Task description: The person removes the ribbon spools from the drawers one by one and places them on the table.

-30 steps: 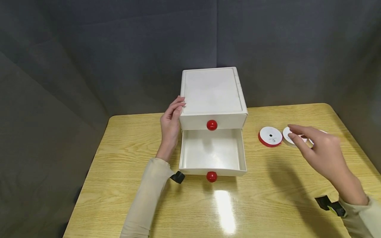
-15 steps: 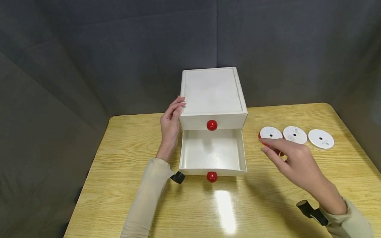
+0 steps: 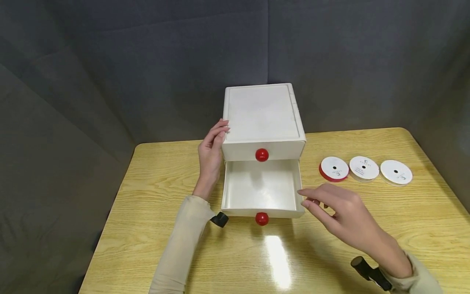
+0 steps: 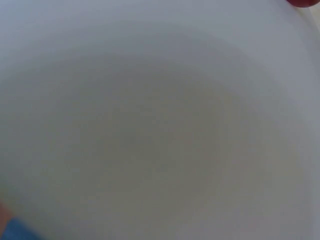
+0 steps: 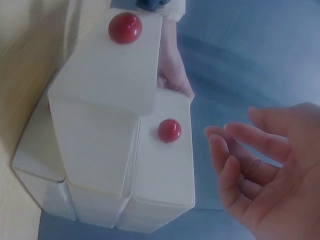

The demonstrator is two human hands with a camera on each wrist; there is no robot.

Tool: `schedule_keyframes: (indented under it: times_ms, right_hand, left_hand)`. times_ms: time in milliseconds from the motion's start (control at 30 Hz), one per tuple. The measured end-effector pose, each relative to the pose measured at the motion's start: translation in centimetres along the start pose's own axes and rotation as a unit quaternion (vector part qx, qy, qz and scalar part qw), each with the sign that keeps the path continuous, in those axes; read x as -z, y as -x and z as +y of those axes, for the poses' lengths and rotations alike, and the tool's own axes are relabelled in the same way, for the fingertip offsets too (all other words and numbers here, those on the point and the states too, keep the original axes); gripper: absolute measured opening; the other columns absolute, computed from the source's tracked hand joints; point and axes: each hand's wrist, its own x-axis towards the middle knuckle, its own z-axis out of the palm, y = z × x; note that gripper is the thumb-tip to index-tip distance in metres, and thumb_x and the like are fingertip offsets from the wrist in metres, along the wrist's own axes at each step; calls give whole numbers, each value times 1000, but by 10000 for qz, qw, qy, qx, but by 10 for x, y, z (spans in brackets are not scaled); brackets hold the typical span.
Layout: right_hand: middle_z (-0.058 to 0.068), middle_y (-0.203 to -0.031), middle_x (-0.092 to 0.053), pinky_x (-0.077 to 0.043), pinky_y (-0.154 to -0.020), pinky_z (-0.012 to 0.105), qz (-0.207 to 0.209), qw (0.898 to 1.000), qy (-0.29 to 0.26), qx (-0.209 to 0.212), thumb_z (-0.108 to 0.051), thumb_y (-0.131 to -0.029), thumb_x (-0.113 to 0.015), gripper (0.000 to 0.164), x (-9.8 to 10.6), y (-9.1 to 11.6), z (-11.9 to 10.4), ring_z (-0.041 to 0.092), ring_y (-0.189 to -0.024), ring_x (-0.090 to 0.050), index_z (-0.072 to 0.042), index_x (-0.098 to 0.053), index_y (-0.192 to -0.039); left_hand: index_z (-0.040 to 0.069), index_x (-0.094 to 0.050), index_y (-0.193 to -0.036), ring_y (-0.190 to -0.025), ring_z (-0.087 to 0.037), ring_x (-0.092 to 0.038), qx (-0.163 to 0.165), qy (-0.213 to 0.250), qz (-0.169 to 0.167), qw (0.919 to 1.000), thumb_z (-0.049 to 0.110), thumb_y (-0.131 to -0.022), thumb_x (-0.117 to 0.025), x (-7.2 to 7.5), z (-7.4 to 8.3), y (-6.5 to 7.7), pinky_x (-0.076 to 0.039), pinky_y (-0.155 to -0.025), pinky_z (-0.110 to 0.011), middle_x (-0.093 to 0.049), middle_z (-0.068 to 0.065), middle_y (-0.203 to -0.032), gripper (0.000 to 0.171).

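Note:
A white drawer cabinet [image 3: 260,112] with red ball knobs stands at the back of the table. Its middle drawer [image 3: 242,212] is pulled out, and nothing lies inside. The top drawer [image 5: 165,165] is closed. My left hand [image 3: 210,157] rests against the cabinet's left side, fingertips over the top edge; pale blurred cabinet surface fills most of the left wrist view. My right hand [image 3: 343,210], loosely curled with nothing in it, hovers just right of the pulled-out drawer, thumb and index finger apart. In the right wrist view it is near the top drawer's knob [image 5: 169,130].
Three flat ribbon spools lie in a row on the table's right: a red-edged spool [image 3: 328,163], a white spool [image 3: 370,167] and another white spool [image 3: 389,165]. Behind the wooden table [image 3: 154,228] hangs a dark cloth [image 3: 176,73].
My right hand has moved left from above the spools to beside the pulled-out drawer, uncovering them. My left hand, the cabinet and the drawers have stayed put.

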Motion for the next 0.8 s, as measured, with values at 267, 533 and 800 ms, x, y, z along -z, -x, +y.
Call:
schedule_keyframes:
  times_ms: [267,533,800]
  right_hand:
    - [-5,-83,-70,-44,-54,11,126,9979,-354,536,-39,-109,-52,41,-17,1,-4,2,-66,-54,-8,-78,-104]
    - [-9,-85,-66,-46,-58,11,-145,9964,-487,677,-36,-110,-50,37,-31,4,-15,2,-70,-57,-10,-76,-104]
    - [-11,-84,-65,-42,-57,6,-428,9936,-703,774,-34,-110,-52,31,-42,8,-22,-3,-68,-53,-12,-74,-109]
  left_hand:
    - [-5,-74,-107,-141,-21,-50,0,8,-24,10000,3,-103,-57,1,0,0,-34,-122,-33,-69,-7,-130,20]
    - [-6,-74,-107,-141,-21,-50,34,-15,-6,10000,3,-103,-56,0,0,0,-34,-122,-32,-69,-8,-130,20]
    - [-6,-74,-107,-141,-20,-50,41,-13,2,10000,3,-103,-57,0,0,0,-34,-122,-32,-69,-8,-130,20]
